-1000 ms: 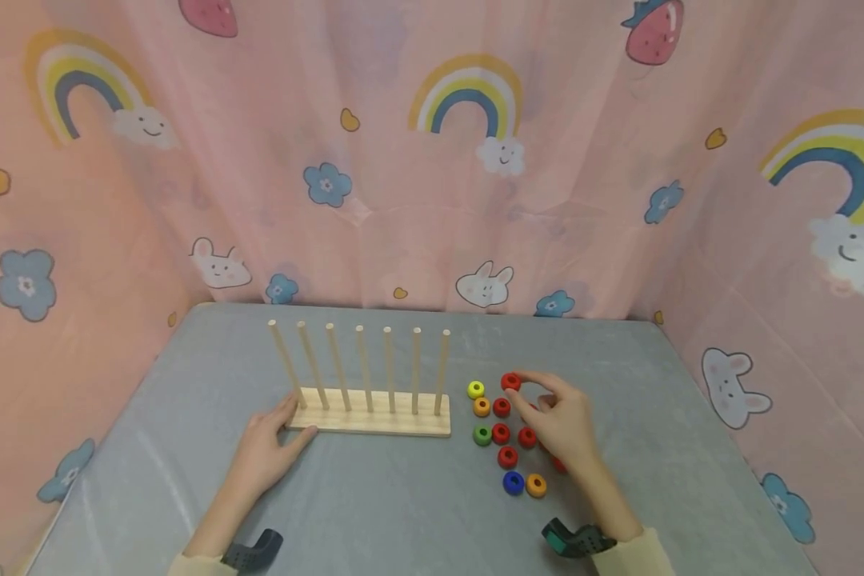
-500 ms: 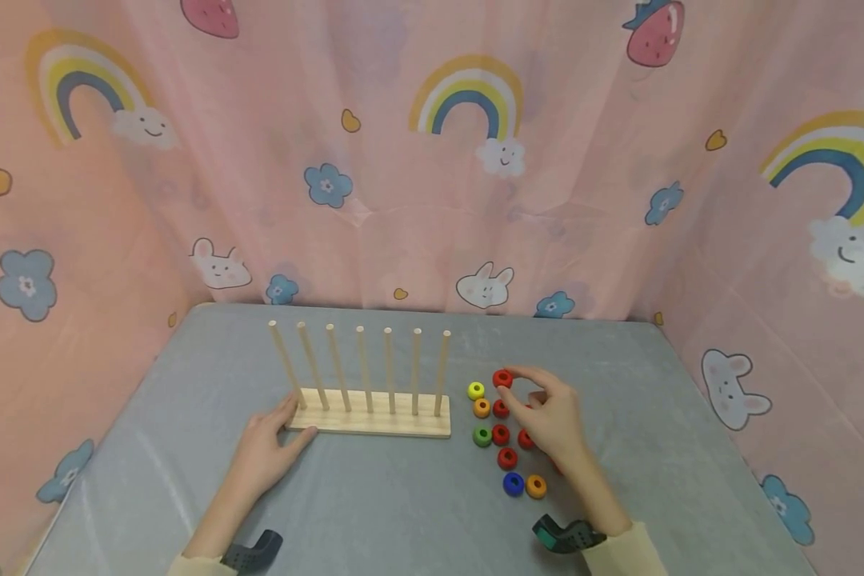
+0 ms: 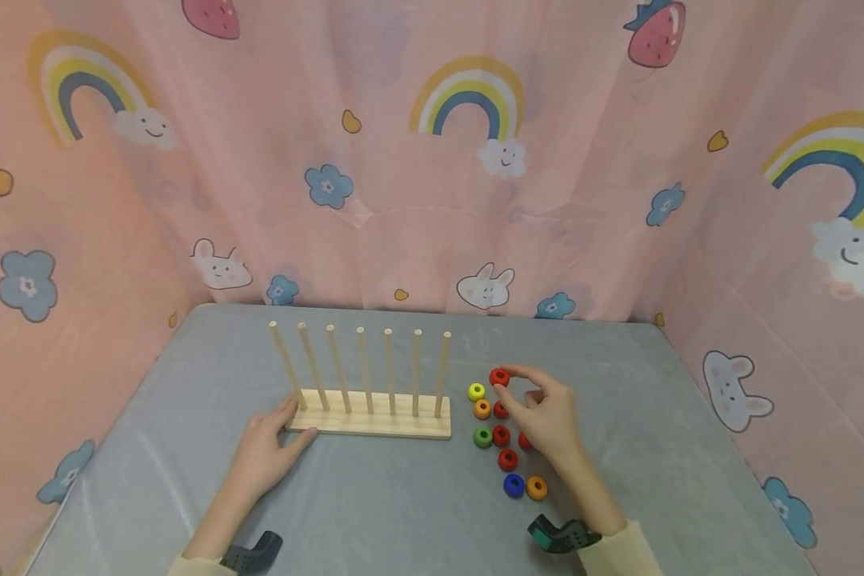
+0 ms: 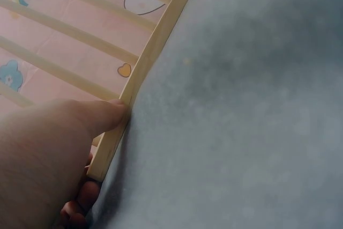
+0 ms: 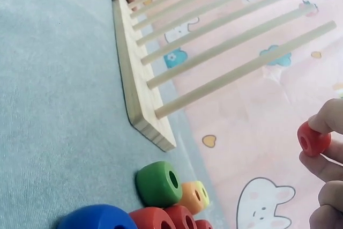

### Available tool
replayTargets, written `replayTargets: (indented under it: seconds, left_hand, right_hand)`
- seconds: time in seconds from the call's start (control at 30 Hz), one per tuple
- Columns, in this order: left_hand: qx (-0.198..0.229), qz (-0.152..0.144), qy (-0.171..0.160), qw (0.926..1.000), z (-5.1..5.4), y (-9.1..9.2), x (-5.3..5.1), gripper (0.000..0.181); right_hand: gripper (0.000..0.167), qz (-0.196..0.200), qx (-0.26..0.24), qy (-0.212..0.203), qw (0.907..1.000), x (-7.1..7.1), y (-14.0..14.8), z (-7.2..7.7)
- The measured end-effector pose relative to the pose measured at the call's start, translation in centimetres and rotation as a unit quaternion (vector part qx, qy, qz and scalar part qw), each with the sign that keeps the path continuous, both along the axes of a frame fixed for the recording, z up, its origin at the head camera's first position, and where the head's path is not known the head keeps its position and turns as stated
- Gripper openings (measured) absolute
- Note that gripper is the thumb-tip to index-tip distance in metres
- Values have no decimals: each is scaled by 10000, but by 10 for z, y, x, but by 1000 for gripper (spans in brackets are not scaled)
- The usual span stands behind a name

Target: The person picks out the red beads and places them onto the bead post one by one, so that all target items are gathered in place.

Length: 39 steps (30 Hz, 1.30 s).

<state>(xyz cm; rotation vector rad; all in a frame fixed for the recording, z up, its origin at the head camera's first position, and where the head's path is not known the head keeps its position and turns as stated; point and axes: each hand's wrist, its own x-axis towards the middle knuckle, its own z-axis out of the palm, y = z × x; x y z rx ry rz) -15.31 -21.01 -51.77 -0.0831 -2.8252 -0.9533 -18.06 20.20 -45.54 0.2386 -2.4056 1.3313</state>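
Right of the peg rack [image 3: 370, 424], the right grip [image 3: 550, 414] pinches a red bead [image 3: 499, 377]; best leave its hole uncovered, while the left grip [image 3: 262, 448] holds the rack's left end.

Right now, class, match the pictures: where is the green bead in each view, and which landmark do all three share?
Head: the green bead lies right of centre, below mid-height.
Left wrist: not in this picture.
Right wrist: the green bead sits low, just left of centre.
Shared landmark: the wooden peg rack, seen in all three.
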Motion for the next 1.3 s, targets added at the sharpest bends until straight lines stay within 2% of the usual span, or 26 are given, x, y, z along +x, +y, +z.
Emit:
replayTargets:
  seconds: [0.57, 1.0, 1.3]
  left_hand:
    - [63, 4, -30, 10000, -1, 0, -1, 73]
    - [46, -14, 13, 10000, -1, -1, 0, 71]
    - [6, -49, 67, 10000, -2, -1, -1, 72]
  right_hand:
    - [28, 187, 69, 312, 9993, -2, -11, 4]
    - [30, 277, 208, 339, 9988, -3, -21, 8]
    - [30, 465, 219, 700, 9962, -5, -26, 16]
